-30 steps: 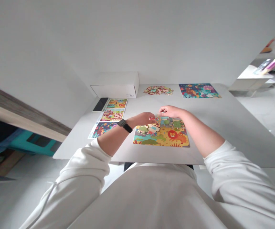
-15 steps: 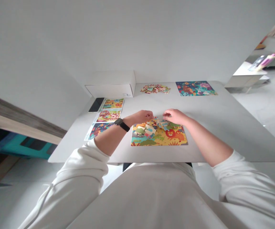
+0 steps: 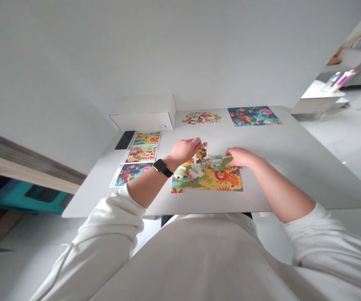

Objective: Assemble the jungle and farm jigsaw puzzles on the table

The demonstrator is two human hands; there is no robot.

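Your hands work loose jigsaw pieces (image 3: 203, 165) on the puzzle board (image 3: 212, 187) at 12 o'clock.
Your left hand (image 3: 185, 150) is curled at the pieces, your right hand (image 3: 240, 157) is on a green piece (image 3: 227, 160); can't tell either grip. Both within easy reach.

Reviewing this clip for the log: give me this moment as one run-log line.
left hand: fingertips at jigsaw pieces | right hand: fingers on green jigsaw piece | below both: lion puzzle
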